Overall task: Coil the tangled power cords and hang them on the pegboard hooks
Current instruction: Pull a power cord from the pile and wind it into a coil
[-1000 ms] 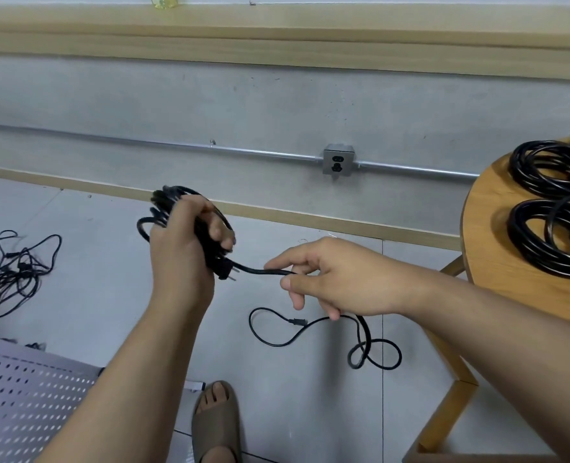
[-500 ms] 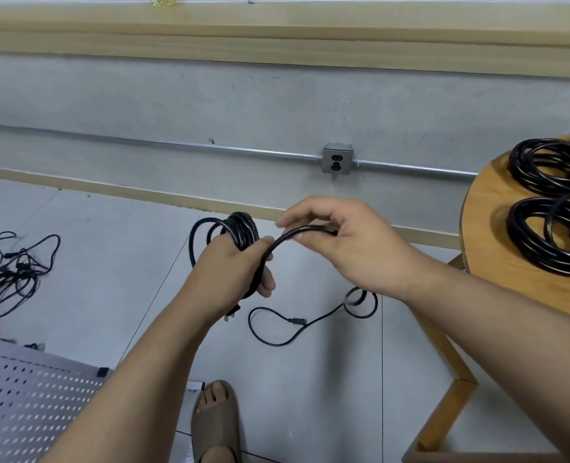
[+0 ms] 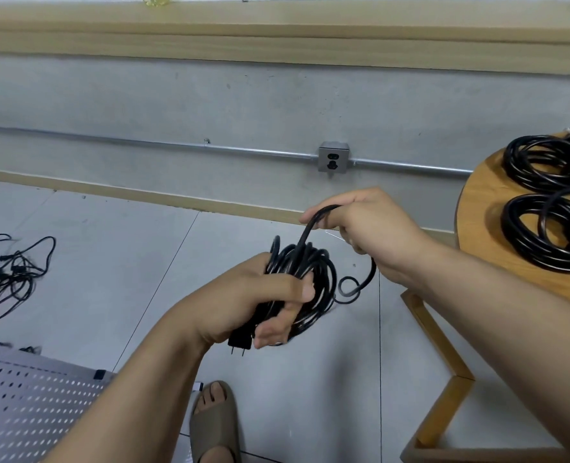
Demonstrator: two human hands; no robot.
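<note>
Change: floor slack is gathered up; only a short curl hangs below right hand (image 3: 360, 228).
Left hand (image 3: 260, 295): fingers curled round cord coil (image 3: 310, 259), mid-air, plug (image 3: 240, 342) beneath.
Right hand: pinching the cord's strand above the coil.

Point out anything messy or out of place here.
A tangle of thin black cords sprawls loose on the grey floor at far left, uncoiled. The white perforated pegboard at lower left shows no cords on it. The thick black cord bundle gripped by the left hand looks fine; the right hand holds its free tail.
</note>
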